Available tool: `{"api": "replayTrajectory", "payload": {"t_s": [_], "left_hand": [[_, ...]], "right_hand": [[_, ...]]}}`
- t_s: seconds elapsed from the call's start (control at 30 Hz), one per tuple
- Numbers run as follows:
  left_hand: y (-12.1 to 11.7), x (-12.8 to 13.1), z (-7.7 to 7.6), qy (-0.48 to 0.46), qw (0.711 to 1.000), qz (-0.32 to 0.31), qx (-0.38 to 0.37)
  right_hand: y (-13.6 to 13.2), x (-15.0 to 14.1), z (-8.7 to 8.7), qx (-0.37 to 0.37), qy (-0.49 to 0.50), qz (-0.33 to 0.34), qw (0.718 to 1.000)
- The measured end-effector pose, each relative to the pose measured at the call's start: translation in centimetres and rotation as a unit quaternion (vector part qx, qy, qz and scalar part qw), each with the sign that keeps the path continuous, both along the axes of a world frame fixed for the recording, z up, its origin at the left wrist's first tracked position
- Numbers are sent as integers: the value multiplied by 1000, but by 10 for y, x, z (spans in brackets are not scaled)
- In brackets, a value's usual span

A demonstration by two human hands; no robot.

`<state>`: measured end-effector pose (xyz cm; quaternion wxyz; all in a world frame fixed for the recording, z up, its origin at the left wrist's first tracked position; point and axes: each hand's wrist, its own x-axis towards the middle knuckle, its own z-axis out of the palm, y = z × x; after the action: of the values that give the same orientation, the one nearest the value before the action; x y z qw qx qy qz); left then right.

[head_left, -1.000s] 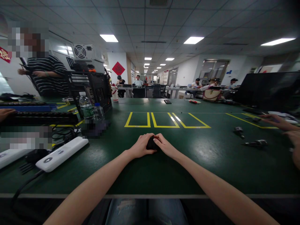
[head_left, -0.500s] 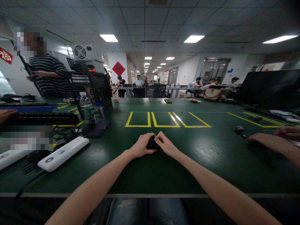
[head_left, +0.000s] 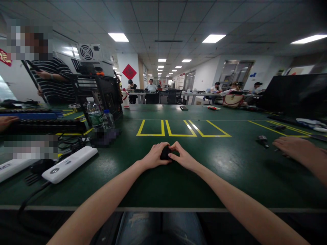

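Between my two hands, just above the green table (head_left: 168, 190), is a small rounded black object (head_left: 165, 153); its exact kind does not show. My left hand (head_left: 154, 156) curls round its left side, thumb below and fingers over the top. From the right, my right hand (head_left: 182, 156) is bent in a pinch, with its thumb and fingertips on the object's right edge. Much of the object is covered by my fingers. Beyond the hands, yellow tape outlines (head_left: 150, 135) mark the tabletop.
White power strips (head_left: 70, 165) lie at left, near plastic bottles (head_left: 94, 115) and an open black computer case (head_left: 109, 88). At right, a co-worker's hand (head_left: 291, 146) reaches over the table near a small dark metallic part (head_left: 262, 141). A dark monitor (head_left: 296, 95) stands behind.
My right thumb has shifted lower across the front of the black object, and more of it shows. The co-worker's hand at right has lifted a little. The view has tilted slightly.
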<state>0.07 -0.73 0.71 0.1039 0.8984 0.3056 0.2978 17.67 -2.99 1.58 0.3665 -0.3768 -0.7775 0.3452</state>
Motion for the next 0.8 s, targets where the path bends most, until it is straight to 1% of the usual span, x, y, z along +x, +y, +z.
{"api": "replayTrajectory", "payload": {"t_s": [0.17, 0.33, 0.6, 0.67, 0.8], "left_hand": [[-1, 0, 1, -1, 1000, -2, -3], [0, 0, 0, -2, 1000, -1, -4], [3, 0, -4, -3, 1000, 5, 7], [3, 0, -4, -3, 1000, 4, 7], [2, 0, -3, 1, 1000, 4, 3]], "right_hand": [[1, 0, -2, 19, -3, -19, 1000], [5, 1, -5, -16, -23, -39, 999], [4, -2, -4, -14, 4, -17, 1000], [6, -4, -6, -13, 10, -36, 999], [11, -7, -13, 15, -3, -94, 995]]}}
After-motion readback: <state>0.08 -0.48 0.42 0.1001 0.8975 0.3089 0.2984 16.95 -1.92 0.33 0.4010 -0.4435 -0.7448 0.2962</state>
